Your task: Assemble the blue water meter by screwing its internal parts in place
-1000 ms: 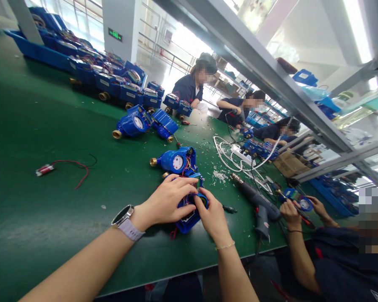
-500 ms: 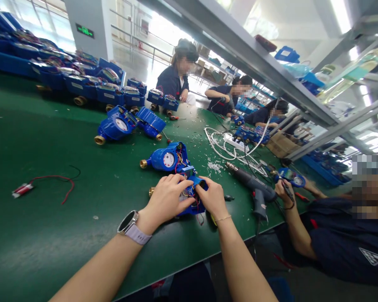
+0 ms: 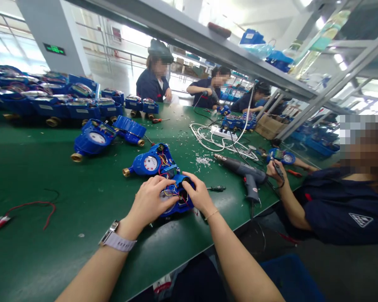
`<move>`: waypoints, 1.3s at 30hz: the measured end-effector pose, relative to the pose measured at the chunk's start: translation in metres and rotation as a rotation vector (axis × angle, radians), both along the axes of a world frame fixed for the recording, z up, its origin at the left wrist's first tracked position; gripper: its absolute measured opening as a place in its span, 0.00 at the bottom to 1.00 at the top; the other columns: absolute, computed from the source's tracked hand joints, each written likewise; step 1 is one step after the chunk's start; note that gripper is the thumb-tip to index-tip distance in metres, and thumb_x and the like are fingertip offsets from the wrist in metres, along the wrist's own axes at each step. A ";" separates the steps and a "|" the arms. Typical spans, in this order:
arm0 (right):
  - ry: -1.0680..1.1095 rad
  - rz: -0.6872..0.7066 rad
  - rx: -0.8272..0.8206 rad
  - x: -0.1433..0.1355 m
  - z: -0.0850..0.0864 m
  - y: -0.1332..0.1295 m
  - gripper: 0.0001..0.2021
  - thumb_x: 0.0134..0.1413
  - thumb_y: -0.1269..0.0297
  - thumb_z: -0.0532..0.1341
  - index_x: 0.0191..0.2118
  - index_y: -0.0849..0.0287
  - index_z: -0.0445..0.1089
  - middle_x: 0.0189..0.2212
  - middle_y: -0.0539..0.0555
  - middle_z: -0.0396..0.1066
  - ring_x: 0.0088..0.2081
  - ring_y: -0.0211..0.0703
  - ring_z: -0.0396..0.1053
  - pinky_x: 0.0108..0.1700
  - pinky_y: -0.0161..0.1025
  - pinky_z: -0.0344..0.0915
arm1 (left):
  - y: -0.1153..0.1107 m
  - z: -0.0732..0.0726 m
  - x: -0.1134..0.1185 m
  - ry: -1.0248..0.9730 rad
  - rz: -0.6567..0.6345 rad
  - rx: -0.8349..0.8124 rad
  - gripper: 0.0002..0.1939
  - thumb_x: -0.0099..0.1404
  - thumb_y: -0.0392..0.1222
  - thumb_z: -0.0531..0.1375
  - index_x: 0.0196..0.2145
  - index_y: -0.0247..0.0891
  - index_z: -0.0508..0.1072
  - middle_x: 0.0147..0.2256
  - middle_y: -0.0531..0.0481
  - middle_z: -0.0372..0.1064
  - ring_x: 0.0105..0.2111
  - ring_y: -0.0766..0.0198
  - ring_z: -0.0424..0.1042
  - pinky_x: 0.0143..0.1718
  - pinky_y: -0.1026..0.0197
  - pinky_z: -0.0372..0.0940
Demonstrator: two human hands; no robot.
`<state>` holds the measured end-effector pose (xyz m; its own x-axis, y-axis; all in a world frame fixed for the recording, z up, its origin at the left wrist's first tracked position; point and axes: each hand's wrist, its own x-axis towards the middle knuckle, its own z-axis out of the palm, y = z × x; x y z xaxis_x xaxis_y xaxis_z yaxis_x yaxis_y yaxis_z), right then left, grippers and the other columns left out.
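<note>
Both hands work on one blue meter lying on the green tabletop, close to its near edge. The left hand rests on the meter's left side, fingers curled over the top and closed on the housing. The right hand holds the right side, fingers bent around the black round part at the upper end, thumb toward the coloured wires that show in the open housing between the two hands. A watch sits on the left wrist; a thin bracelet sits on the right wrist.

A second meter, dial facing up and brass fitting pointing left, lies just beyond the held one, touching or nearly touching it. A third meter lies further toward the far left, with a blue cover beside it. A row of meters stands along the far left edge.

A red lead with a small battery lies well apart near the left edge. A small screwdriver lies just right of the right hand. A heat gun lies further right, near the tabletop's right edge, with white cable and white scraps beyond it.

A co-worker in dark blue sits at the right edge, one hand holding a tool at another meter. Three more people sit at the far edge.
</note>
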<state>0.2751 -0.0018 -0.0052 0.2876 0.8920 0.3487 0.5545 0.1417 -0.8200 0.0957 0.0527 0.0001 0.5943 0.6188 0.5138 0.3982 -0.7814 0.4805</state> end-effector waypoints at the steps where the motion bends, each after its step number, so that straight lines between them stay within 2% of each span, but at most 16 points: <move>1: 0.073 0.020 -0.005 0.002 -0.003 0.001 0.24 0.58 0.54 0.56 0.56 0.63 0.67 0.54 0.57 0.68 0.55 0.45 0.65 0.59 0.41 0.60 | 0.001 -0.001 0.000 0.002 -0.003 -0.003 0.19 0.60 0.47 0.64 0.48 0.42 0.72 0.43 0.47 0.68 0.44 0.52 0.67 0.49 0.49 0.63; 5: 0.321 0.042 -0.050 0.006 -0.014 0.008 0.30 0.55 0.47 0.58 0.58 0.63 0.63 0.54 0.59 0.67 0.52 0.45 0.67 0.55 0.40 0.64 | 0.004 -0.005 0.000 -0.001 -0.016 -0.004 0.20 0.60 0.50 0.64 0.49 0.42 0.72 0.42 0.47 0.68 0.44 0.52 0.68 0.48 0.50 0.64; 9: 0.466 0.080 -0.084 0.007 -0.016 0.017 0.29 0.48 0.47 0.65 0.52 0.61 0.69 0.46 0.57 0.72 0.46 0.46 0.71 0.49 0.41 0.68 | 0.008 -0.007 0.000 -0.014 -0.035 -0.040 0.21 0.60 0.51 0.63 0.49 0.42 0.72 0.43 0.47 0.67 0.45 0.53 0.67 0.49 0.50 0.63; 12: 0.537 0.135 -0.081 0.007 -0.015 0.020 0.27 0.47 0.48 0.66 0.50 0.60 0.70 0.42 0.55 0.74 0.42 0.45 0.72 0.44 0.39 0.69 | 0.011 -0.007 0.001 -0.023 -0.050 -0.071 0.21 0.61 0.54 0.63 0.49 0.43 0.72 0.42 0.48 0.67 0.45 0.53 0.67 0.49 0.50 0.63; 19: 0.574 0.186 -0.026 0.006 -0.019 0.018 0.22 0.53 0.51 0.63 0.51 0.59 0.70 0.44 0.54 0.73 0.44 0.42 0.71 0.47 0.38 0.67 | 0.013 -0.008 0.001 -0.031 -0.045 -0.101 0.22 0.60 0.57 0.62 0.48 0.44 0.72 0.44 0.49 0.68 0.47 0.53 0.67 0.50 0.50 0.61; 24: 0.442 0.153 -0.059 0.010 -0.018 0.018 0.20 0.57 0.56 0.62 0.52 0.60 0.68 0.46 0.55 0.71 0.46 0.42 0.70 0.48 0.37 0.67 | 0.012 -0.007 0.003 -0.028 -0.041 -0.104 0.23 0.59 0.58 0.62 0.48 0.45 0.72 0.43 0.49 0.68 0.46 0.53 0.67 0.49 0.51 0.61; 28: 0.220 0.115 -0.127 0.017 -0.007 0.016 0.21 0.56 0.57 0.64 0.52 0.62 0.67 0.46 0.57 0.72 0.46 0.43 0.70 0.49 0.39 0.66 | 0.011 -0.006 0.002 -0.013 -0.034 -0.100 0.22 0.60 0.58 0.62 0.47 0.45 0.72 0.43 0.49 0.67 0.46 0.52 0.67 0.49 0.51 0.61; 31: -0.013 0.084 -0.155 0.019 0.009 0.012 0.23 0.49 0.57 0.68 0.50 0.59 0.70 0.48 0.56 0.72 0.49 0.49 0.69 0.53 0.43 0.64 | 0.011 -0.006 0.001 0.007 -0.034 -0.096 0.23 0.60 0.59 0.61 0.48 0.45 0.72 0.43 0.49 0.67 0.46 0.52 0.67 0.49 0.51 0.61; 34: -0.212 0.014 -0.203 0.016 0.023 0.008 0.22 0.49 0.55 0.67 0.50 0.57 0.72 0.43 0.57 0.74 0.46 0.57 0.71 0.49 0.49 0.65 | 0.011 -0.005 0.001 0.017 -0.031 -0.091 0.23 0.60 0.59 0.61 0.48 0.45 0.71 0.43 0.49 0.67 0.45 0.52 0.67 0.48 0.51 0.61; 36: -0.307 -0.033 -0.224 0.011 0.028 0.007 0.20 0.51 0.54 0.65 0.49 0.56 0.72 0.40 0.58 0.75 0.43 0.59 0.72 0.46 0.50 0.67 | 0.011 -0.004 0.001 0.017 -0.027 -0.092 0.23 0.60 0.59 0.61 0.48 0.44 0.71 0.43 0.48 0.67 0.45 0.52 0.67 0.48 0.51 0.62; 39: -0.399 -0.073 -0.212 0.005 0.026 0.008 0.19 0.54 0.56 0.62 0.50 0.58 0.70 0.40 0.60 0.75 0.43 0.60 0.73 0.45 0.49 0.67 | 0.010 -0.003 0.003 0.017 -0.025 -0.094 0.23 0.60 0.59 0.61 0.48 0.44 0.72 0.42 0.48 0.67 0.44 0.53 0.67 0.47 0.51 0.62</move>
<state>0.2798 0.0059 0.0204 0.2327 0.9381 0.2567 0.8354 -0.0578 -0.5465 0.0984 0.0630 -0.0025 0.6184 0.6487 0.4435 0.3877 -0.7428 0.5459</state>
